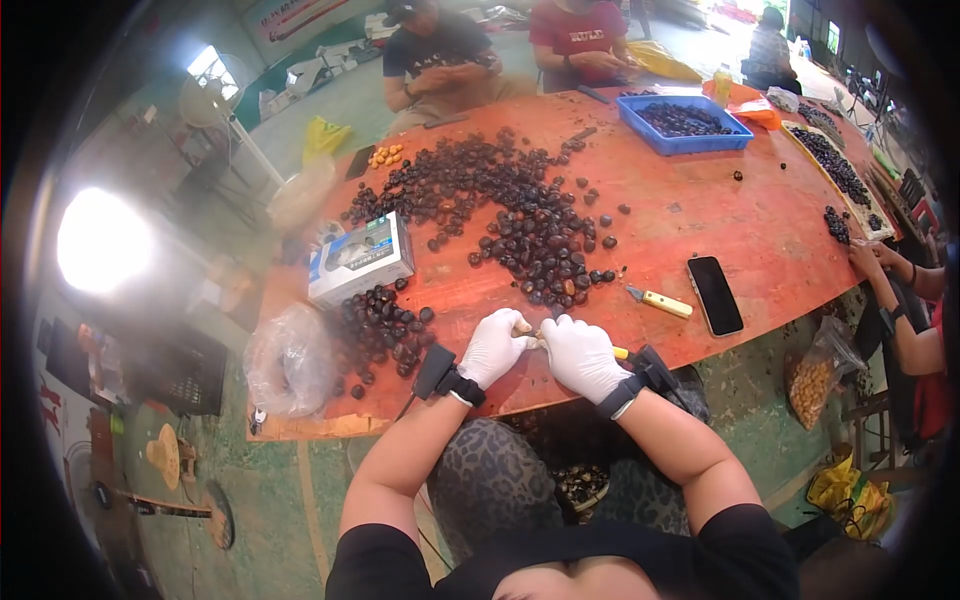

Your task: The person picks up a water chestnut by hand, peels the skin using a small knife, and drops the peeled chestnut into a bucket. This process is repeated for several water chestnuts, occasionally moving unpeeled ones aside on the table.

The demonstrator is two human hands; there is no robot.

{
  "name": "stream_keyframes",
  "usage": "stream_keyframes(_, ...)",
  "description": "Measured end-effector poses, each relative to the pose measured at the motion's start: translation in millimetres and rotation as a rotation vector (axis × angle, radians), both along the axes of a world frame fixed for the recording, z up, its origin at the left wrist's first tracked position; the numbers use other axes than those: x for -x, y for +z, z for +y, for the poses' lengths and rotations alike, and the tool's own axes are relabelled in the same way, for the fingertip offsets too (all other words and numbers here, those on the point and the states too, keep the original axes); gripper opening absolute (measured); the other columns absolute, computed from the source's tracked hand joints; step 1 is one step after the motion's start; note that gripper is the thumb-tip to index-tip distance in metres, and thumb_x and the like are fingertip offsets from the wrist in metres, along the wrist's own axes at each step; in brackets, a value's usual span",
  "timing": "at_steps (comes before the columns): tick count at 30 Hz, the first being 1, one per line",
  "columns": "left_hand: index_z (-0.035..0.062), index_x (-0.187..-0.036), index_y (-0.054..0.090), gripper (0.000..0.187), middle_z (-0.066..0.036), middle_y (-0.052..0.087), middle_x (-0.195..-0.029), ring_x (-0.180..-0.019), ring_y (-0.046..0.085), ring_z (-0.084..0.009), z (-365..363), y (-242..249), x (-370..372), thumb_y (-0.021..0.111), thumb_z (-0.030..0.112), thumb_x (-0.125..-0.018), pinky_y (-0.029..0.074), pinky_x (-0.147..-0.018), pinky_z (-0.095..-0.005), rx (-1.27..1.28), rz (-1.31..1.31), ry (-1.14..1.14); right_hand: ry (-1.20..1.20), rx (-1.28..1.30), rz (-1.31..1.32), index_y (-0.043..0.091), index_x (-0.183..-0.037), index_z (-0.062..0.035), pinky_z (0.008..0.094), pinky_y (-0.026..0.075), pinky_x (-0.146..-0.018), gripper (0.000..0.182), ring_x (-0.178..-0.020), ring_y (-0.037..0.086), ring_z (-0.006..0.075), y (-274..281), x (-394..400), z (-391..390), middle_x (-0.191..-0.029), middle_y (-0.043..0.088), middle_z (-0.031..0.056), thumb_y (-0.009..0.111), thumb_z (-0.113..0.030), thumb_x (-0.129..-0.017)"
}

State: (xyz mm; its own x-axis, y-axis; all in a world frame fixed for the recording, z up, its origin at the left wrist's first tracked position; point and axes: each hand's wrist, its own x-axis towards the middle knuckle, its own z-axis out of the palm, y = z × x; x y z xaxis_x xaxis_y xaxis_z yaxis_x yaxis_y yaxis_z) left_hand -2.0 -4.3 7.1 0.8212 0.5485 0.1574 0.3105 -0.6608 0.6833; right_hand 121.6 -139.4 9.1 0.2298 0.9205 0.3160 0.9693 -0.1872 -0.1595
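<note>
My left hand (493,348) and my right hand (583,357), both in white gloves, meet at the front edge of the red table. The left fingers pinch a small brownish piece that is mostly hidden. From under my closed right hand sticks out the yellow handle (621,353) of a tool; its working end is covered. Just beyond my hands spreads a big heap of dark brown, shiny, chestnut-like nuts (540,235). A smaller pile of the same nuts (385,325) lies left of my left hand. To the right rests a short-bladed knife (665,303) with a pale handle.
A black phone (715,296) lies at right on the table (660,235). At left are a glove box (362,260) and a clear plastic bag (290,360). Yellow peeled nuts (385,156) and a blue tray (685,143) are farther back. Other people sit around the table.
</note>
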Motion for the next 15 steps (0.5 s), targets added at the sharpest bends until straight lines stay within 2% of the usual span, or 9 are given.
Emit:
stream_keyframes(5,-0.0015,-0.084,0.063,0.019,-0.017,0.062,-0.086,-0.083,0.062,-0.0342,-2.5,3.7,-0.1,0.076,0.010,-0.075,0.050,-0.075,-0.0414,0.056,0.010,0.001,-0.002,0.083,0.023,0.057,-0.092,-0.0095,0.0424,0.053,-0.060,0.011,-0.075,0.067,0.0303,1.9,-2.8,-3.1,-0.083,0.061,0.0130,0.057,-0.020,-0.089)
stream_keyframes(8,-0.0035,-0.086,0.063,0.026,-0.016,0.063,-0.084,-0.075,0.064,-0.0305,-2.2,0.9,0.1,0.081,0.009,-0.073,0.052,-0.070,-0.0369,-0.004,-0.011,0.005,-0.015,0.120,0.001,0.058,-0.093,-0.0093,0.0415,0.055,-0.065,0.009,-0.079,0.068,0.0293,6.6,-0.3,-4.1,-0.086,0.063,0.0125,0.058,-0.016,-0.088)
stream_keyframes(11,0.0027,-0.085,0.064,0.017,-0.013,0.062,-0.087,-0.088,0.061,-0.0333,1.2,2.1,6.9,0.075,0.011,-0.076,0.048,-0.079,-0.0431,-0.031,-0.022,-0.012,-0.039,0.111,0.026,0.058,-0.093,-0.0092,0.0418,0.055,-0.065,0.009,-0.079,0.067,0.0302,4.8,-0.3,-6.6,-0.086,0.062,0.0129,0.058,-0.017,-0.088)
stream_keyframes(14,0.0090,-0.085,0.064,0.011,-0.009,0.062,-0.090,-0.095,0.058,-0.0303,17.2,1.0,25.7,0.068,0.009,-0.075,0.045,-0.083,-0.0435,-0.541,-0.062,0.122,-0.041,0.120,0.061,0.057,-0.094,-0.0091,0.0422,0.054,-0.065,0.010,-0.079,0.067,0.0308,9.0,-4.3,-12.1,-0.086,0.062,0.0135,0.058,-0.017,-0.088)
stream_keyframes(15,0.0123,-0.085,0.062,0.016,-0.007,0.062,-0.091,-0.099,0.057,-0.0288,24.5,2.1,34.5,0.063,0.005,-0.070,0.042,-0.085,-0.0423,-0.669,-0.031,0.170,-0.037,0.118,0.083,0.057,-0.095,-0.0087,0.0424,0.054,-0.065,0.011,-0.080,0.066,0.0314,11.8,-4.3,-13.2,-0.086,0.061,0.0139,0.059,-0.017,-0.087)
